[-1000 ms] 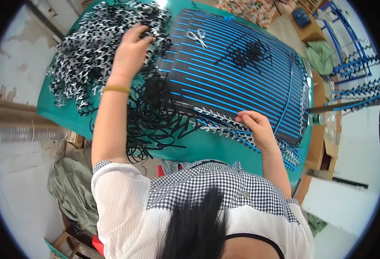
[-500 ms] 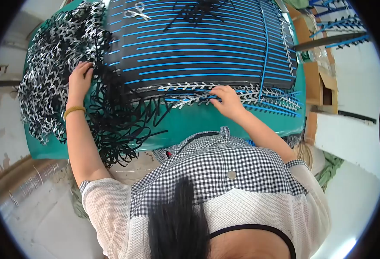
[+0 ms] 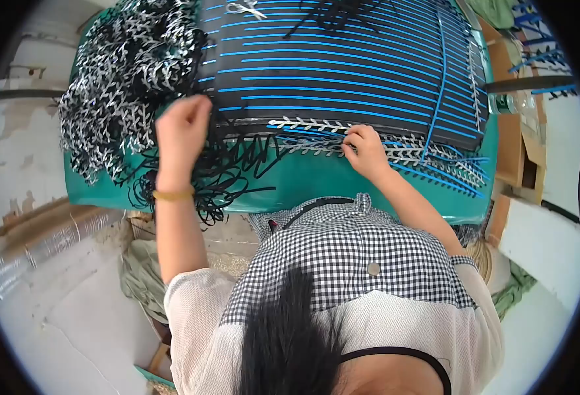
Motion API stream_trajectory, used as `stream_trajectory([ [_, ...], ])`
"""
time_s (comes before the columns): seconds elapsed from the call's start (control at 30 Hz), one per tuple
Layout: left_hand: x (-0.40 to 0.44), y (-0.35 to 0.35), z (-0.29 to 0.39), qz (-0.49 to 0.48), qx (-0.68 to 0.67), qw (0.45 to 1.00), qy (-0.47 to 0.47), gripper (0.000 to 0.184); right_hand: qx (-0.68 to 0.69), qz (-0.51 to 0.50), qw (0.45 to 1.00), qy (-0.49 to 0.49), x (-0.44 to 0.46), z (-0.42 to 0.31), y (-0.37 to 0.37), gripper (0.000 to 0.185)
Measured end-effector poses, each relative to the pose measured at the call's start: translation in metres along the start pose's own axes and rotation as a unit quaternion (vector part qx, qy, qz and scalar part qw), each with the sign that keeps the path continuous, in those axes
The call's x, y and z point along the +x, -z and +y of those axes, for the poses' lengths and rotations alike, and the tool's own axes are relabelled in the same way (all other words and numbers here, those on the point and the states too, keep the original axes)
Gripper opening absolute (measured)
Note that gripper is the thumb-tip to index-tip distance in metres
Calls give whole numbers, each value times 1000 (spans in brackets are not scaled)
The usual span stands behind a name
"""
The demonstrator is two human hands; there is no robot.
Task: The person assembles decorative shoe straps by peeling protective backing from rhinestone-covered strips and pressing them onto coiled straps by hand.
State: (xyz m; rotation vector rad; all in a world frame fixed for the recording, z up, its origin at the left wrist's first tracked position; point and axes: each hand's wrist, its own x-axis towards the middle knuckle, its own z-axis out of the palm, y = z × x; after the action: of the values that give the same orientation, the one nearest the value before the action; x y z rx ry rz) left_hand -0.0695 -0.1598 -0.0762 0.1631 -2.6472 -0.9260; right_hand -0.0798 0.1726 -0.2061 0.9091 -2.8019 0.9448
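Observation:
My left hand (image 3: 183,135) is closed in a fist, raised over the heap's right edge; whatever it holds is hidden. Beside it lies a large heap of black-and-silver leaf-patterned trim (image 3: 115,92), with a tangle of narrow black ribbon (image 3: 234,174) below. My right hand (image 3: 367,151) pinches a silver leaf trim strip (image 3: 313,149) at the near edge of the black board (image 3: 316,82). Another silver leaf strip (image 3: 303,123) runs along that edge, and blue-edged strips (image 3: 444,184) fan out to the right of my fingers.
Blue lines run across the board, and a blue strip (image 3: 439,79) crosses them. White-handled scissors (image 3: 246,8) and a bunch of black ribbon (image 3: 342,14) lie at its far side. A green cover (image 3: 329,181) lies beneath. Cardboard boxes (image 3: 508,151) stand at right.
My left hand has lifted from the heap toward me and to the right, and its fingers have closed. My right hand stays at the strips. The whole view has shifted slightly.

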Motion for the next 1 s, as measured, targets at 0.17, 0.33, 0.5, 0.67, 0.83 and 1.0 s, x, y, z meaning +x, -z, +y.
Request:
stream_trajectory([
  [0.17, -76, -34, 6, -74, 47, 996, -1, 14, 51, -121, 990, -45, -3, -1, 4, 13],
  [0.33, -103, -76, 15, -107, 48, 993, 7, 21, 0, -263, 960, -92, 6, -8, 7, 24],
  [0.5, -99, -85, 17, -100, 223, 970, -7, 37, -64, -216, 973, 42, -1, -9, 9, 25],
  [0.67, -99, -97, -14, -104, 268, 956, -60, 36, -42, -122, 991, 35, -11, 0, -3, 17],
  [0.83, -85, -92, -8, -24, 85, 996, -24, 23, -7, 12, 999, 46, 11, -22, 9, 13],
  [1.0, -88, -76, 1, 51, 33, 997, -47, 16, 101, -130, 979, 123, 38, -61, -23, 15],
])
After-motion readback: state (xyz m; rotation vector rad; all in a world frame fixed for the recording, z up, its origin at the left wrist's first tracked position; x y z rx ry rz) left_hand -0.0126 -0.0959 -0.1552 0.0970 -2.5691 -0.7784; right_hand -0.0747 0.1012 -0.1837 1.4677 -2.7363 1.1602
